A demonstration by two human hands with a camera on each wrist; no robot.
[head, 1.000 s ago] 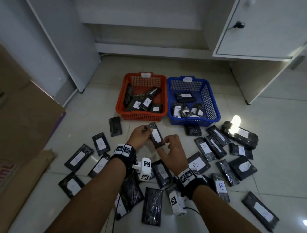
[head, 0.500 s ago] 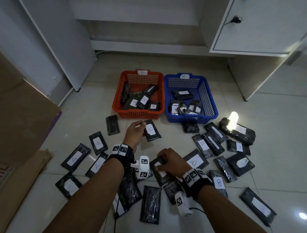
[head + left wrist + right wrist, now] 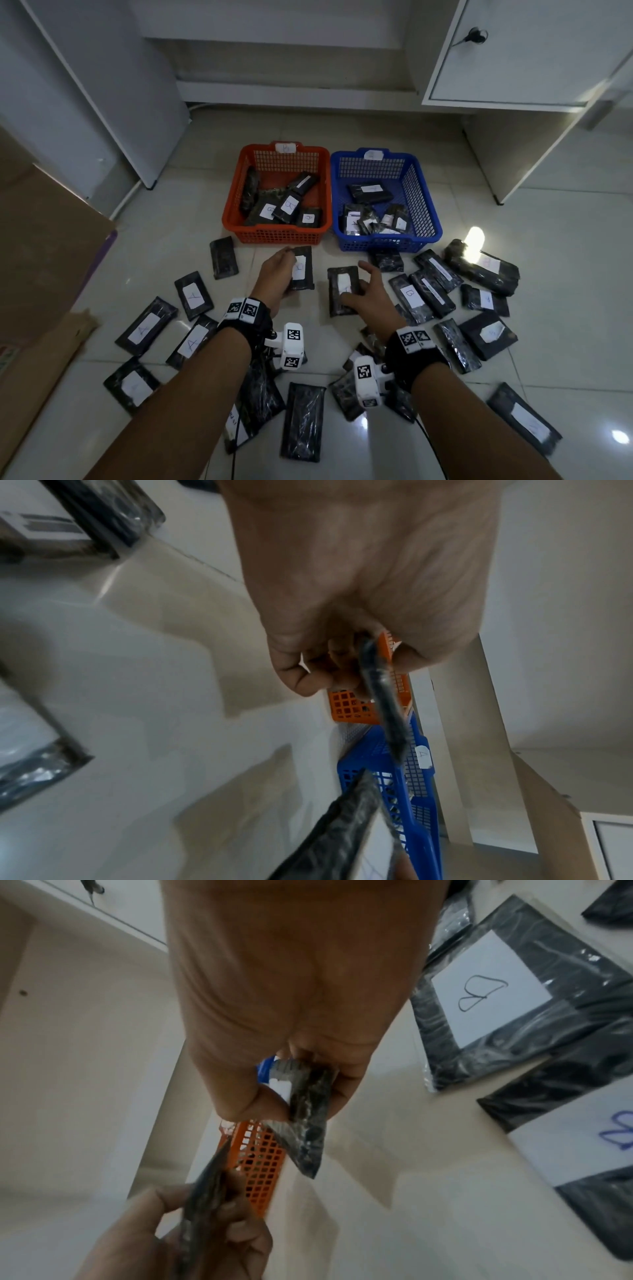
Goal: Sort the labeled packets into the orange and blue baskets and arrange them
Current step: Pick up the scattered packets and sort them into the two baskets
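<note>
Glossy pale floor tiles (image 3: 513, 219) are strewn with packets. One black labelled plastic packet (image 3: 301, 270) is gripped by the left hand (image 3: 274, 274), another (image 3: 342, 291) by the right hand (image 3: 368, 296), before the orange mesh basket (image 3: 239, 205) and blue mesh basket (image 3: 421, 202).

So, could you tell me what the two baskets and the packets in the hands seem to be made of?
The orange basket and blue basket look like moulded plastic: rigid lattice walls, even colour. The left hand's packet and the right hand's packet seem to be dark contents in clear glossy film, which crinkles and glints, each with a white, probably paper, label.
</note>
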